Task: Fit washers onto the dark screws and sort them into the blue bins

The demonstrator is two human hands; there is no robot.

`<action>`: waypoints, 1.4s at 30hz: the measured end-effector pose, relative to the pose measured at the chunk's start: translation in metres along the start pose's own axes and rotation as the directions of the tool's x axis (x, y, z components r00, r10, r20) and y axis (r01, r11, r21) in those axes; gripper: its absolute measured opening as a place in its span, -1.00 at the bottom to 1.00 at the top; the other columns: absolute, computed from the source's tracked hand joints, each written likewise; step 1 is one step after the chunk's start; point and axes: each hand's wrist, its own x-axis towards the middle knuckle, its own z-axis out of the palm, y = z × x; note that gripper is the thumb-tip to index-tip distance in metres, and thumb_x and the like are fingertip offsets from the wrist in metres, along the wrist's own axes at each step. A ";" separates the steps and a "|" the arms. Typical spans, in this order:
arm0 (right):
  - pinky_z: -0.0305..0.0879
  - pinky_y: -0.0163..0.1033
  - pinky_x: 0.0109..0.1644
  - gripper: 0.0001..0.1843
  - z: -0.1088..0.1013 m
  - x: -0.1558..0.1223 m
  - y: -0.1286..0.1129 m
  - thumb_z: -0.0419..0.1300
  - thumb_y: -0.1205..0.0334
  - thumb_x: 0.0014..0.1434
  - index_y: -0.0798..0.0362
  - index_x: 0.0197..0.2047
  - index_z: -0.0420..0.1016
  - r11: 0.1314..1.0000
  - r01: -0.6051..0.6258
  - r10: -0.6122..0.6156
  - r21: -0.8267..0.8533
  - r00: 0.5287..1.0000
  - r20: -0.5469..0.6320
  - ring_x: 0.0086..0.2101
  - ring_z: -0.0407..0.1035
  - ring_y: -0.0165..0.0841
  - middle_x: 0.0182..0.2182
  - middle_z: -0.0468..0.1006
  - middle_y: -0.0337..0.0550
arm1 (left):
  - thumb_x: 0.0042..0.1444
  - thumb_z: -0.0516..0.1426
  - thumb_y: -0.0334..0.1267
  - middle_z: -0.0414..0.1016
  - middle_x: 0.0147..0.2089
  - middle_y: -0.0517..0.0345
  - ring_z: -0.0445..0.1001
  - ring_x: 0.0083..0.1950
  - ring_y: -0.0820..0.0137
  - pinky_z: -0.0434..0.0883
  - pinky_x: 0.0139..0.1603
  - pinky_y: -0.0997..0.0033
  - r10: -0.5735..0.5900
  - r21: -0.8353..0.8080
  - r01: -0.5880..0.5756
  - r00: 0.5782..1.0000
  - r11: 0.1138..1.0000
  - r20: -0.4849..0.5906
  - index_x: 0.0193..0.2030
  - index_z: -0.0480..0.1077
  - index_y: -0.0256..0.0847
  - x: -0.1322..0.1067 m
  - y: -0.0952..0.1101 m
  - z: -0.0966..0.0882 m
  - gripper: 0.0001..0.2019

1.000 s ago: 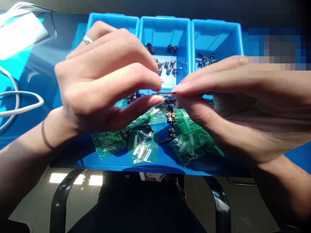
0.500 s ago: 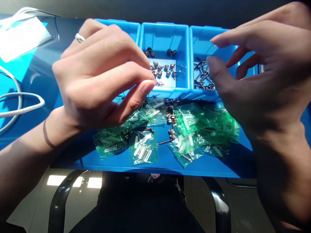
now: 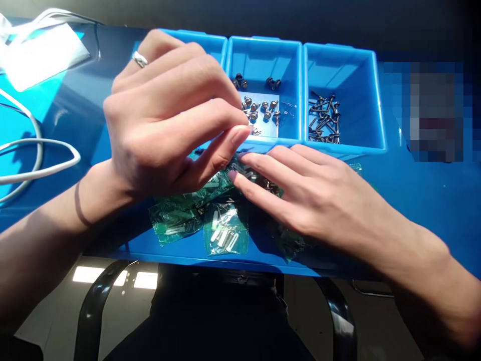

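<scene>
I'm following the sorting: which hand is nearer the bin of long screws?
Right. The right hand lies flat on the bags just in front of that bin; the left hand is raised before the left bin, farther off.

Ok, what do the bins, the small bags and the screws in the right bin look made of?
Bins: likely moulded plastic, glossy blue, thin even walls.
Bags: thin clear green film, crinkled and shiny.
Screws: probably dark metal, with glints.

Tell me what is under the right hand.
The right hand lies over green bags, whose edges show around it, and a few loose screws near its fingers. Whatever is beneath the palm is covered.
</scene>
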 end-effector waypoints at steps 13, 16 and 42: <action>0.51 -0.07 -0.18 -0.68 -0.006 -0.001 -0.001 0.14 0.54 0.55 0.26 0.19 0.67 0.994 -0.104 0.104 -0.037 0.994 0.018 -0.18 0.64 -0.17 0.03 0.80 0.11 | 0.45 0.19 -0.23 0.67 0.01 0.01 0.65 -0.06 0.18 0.44 0.06 -0.04 0.042 0.030 -0.041 0.999 0.999 -0.032 0.06 0.52 -0.16 -0.003 -0.002 0.005 -0.86; 0.49 -0.07 -0.19 -0.76 -0.005 -0.001 -0.003 0.21 0.46 0.55 0.21 0.13 0.69 0.989 -0.146 0.146 -0.033 0.989 -0.002 -0.22 0.61 -0.20 -0.03 0.80 0.02 | 0.47 0.18 -0.23 0.68 0.01 0.01 0.65 -0.05 0.19 0.46 0.09 -0.04 0.006 0.017 -0.006 0.999 1.000 -0.031 0.07 0.51 -0.14 -0.003 0.001 0.003 -0.86; 0.29 -0.04 -0.39 -0.87 -0.013 -0.004 0.001 0.28 0.43 0.50 0.08 0.00 0.67 0.988 -0.147 0.143 0.052 0.986 0.082 -0.27 0.56 -0.18 -0.21 0.73 -0.12 | 0.46 -0.10 0.58 0.62 0.25 0.09 0.40 0.70 -0.21 0.49 0.49 -0.51 -0.348 -0.098 0.343 0.937 0.934 -0.037 0.30 0.57 0.14 0.002 0.000 0.010 -0.26</action>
